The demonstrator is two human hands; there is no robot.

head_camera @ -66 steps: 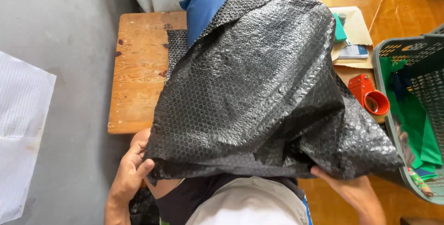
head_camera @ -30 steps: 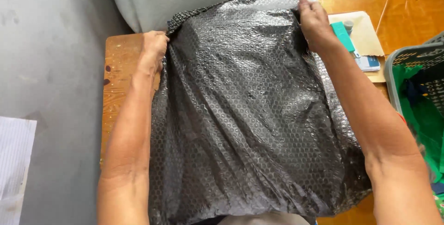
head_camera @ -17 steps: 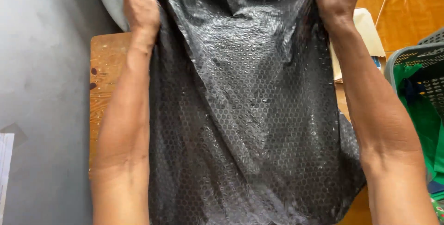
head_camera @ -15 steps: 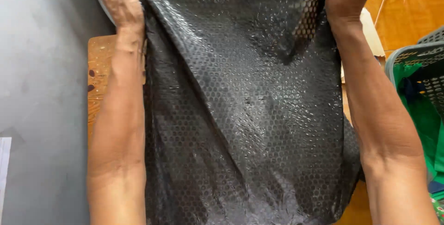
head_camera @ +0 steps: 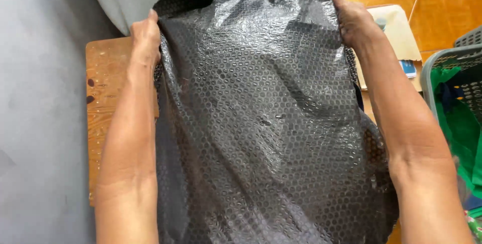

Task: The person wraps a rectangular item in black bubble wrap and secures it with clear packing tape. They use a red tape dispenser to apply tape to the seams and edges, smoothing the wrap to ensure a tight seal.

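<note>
Both grips were closed on the far corners of the black bubble wrap (head_camera: 261, 123): our left hand (head_camera: 145, 38) and right hand (head_camera: 354, 20) held it spread over the wooden bench (head_camera: 103, 98), beside a grey basket (head_camera: 442, 68).

Bare forearms (no sleeves, no gloves).

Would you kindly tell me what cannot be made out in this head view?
- Whatever lies under the black bubble wrap: the sheet covers it.
- Most of the wooden table: hidden by the wrap and the arms.
- Fingertips of the left hand and right hand: folded into the wrap's far edge.
- The green basket: cut off by the right edge.
- The envelope: partly behind the right hand.
</note>
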